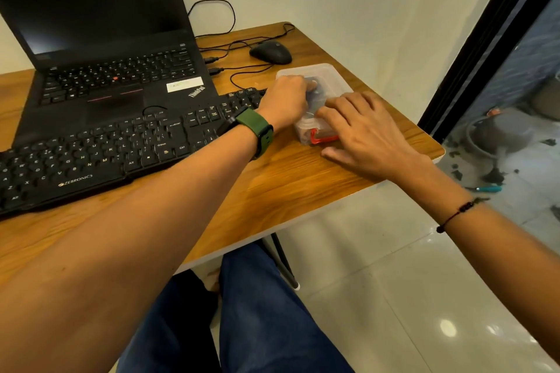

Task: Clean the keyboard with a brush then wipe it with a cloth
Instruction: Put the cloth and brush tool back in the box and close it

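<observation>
Both hands are on the clear plastic box [315, 94] at the right side of the wooden table [272, 179]. My left hand [285, 100], green watch [254, 132] on the wrist, reaches across and has its fingers curled down into the box; whether they grasp anything inside I cannot tell. My right hand [363, 136] lies flat with straight fingers on the box's near end, thumb on the table beside the red latch [322, 136]. The black keyboard [115, 151] sits left of the box, its right end just beside it, in front of the laptop [100, 48]. The mouse [270, 52] lies behind the box. Bare tabletop runs from the box to the table's near edge; its right edge is close by.
</observation>
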Action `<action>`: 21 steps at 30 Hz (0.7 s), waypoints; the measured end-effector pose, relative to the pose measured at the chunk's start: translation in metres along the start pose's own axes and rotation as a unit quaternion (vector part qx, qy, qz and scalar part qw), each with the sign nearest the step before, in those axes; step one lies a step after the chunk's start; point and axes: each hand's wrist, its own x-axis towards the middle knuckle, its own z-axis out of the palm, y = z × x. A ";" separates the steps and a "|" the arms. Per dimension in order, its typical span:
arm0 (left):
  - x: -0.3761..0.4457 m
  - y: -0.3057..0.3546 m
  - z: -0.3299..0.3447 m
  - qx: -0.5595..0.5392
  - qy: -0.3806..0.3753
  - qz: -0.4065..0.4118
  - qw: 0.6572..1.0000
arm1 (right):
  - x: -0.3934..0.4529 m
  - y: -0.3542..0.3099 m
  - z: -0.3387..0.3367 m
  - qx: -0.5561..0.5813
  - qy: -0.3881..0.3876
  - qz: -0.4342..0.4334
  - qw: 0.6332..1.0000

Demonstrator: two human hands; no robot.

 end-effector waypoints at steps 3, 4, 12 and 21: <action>0.002 -0.002 0.003 0.000 -0.003 0.002 1.000 | 0.005 0.005 -0.002 -0.026 -0.004 -0.022 0.999; 0.003 -0.003 0.003 0.000 -0.003 0.002 1.000 | 0.005 0.007 -0.002 -0.033 -0.010 -0.027 0.999; 0.009 -0.005 0.009 0.019 -0.005 0.005 1.000 | -0.001 0.015 -0.002 -0.010 0.030 -0.065 0.997; 0.008 -0.007 0.010 0.020 0.006 0.008 1.000 | 0.010 0.022 -0.016 0.167 0.028 -0.024 0.985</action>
